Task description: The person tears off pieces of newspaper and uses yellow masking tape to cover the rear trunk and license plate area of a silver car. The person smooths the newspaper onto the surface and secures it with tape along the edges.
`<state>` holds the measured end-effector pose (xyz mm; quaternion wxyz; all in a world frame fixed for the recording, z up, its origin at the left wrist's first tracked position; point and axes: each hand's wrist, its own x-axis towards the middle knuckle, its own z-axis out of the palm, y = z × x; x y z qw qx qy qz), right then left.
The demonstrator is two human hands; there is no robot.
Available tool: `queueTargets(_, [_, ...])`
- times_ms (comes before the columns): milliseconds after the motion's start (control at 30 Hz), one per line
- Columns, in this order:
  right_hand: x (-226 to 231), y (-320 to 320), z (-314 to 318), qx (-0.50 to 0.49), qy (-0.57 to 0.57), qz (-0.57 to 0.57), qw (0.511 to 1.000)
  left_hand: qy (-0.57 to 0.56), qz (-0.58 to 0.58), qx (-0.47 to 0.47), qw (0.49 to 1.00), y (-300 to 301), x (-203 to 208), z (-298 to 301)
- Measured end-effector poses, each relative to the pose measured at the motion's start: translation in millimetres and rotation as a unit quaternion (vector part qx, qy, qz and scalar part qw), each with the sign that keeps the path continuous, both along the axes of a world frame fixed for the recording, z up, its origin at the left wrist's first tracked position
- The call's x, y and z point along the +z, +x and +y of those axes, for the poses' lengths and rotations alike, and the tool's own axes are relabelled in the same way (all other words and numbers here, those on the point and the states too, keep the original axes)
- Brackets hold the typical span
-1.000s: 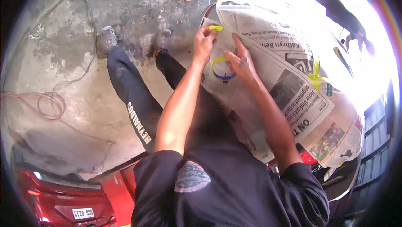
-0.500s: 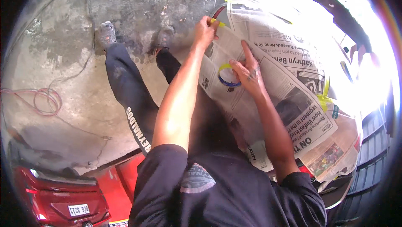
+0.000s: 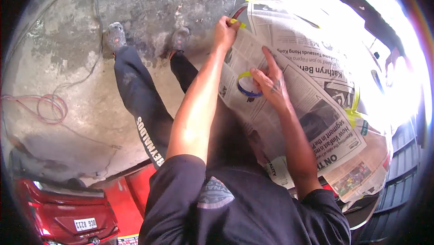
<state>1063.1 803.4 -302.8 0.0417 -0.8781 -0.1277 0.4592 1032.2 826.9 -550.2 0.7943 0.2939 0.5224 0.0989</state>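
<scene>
My left hand (image 3: 225,34) pinches the upper corner of a newspaper sheet (image 3: 246,46), where a short piece of yellow tape (image 3: 238,23) sticks to the edge. Lower on the same sheet, my right hand (image 3: 272,83) holds a tape roll (image 3: 247,94) with a blue core and yellow tape, its thumb at the ring. The right index finger stretches out over the paper. More newspaper (image 3: 289,28) covers the curved car body under and beyond my hands, with further yellow tape (image 3: 354,111) fixing it at the right.
Another person's dark-sleeved arm (image 3: 357,5) reaches in at the upper right. A looped hose (image 3: 52,109) and a cable (image 3: 97,32) lie on the concrete floor at the left. Behind, at the lower left, stands a red car (image 3: 68,211). Dark ribbed panels (image 3: 400,163) line the right side.
Both hands keep their holds on the newspaper and the tape roll. The whole view has shifted slightly, and the other person's arm has moved only a little.
</scene>
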Motion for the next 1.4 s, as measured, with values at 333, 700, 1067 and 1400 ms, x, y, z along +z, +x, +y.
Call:
queueTargets(333, [14,-7,12,-0.072,-0.004,0.031,0.997,-0.244,0.079,0.114,0.960,10,4,9])
queueTargets(700, [17,-7,-7,-0.052,0.097,0.015,0.994,0.069,0.056,-0.011,0.996,-17,46,-3])
queueTargets(1067, [98,-41,59,0.151,0.222,-0.100,0.958,0.085,-0.240,-0.067,0.965,-157,228,94])
queueTargets(1400, [124,-69,54,0.247,0.353,-0.234,0.871,0.182,-0.158,-0.046,0.969,-178,279,88])
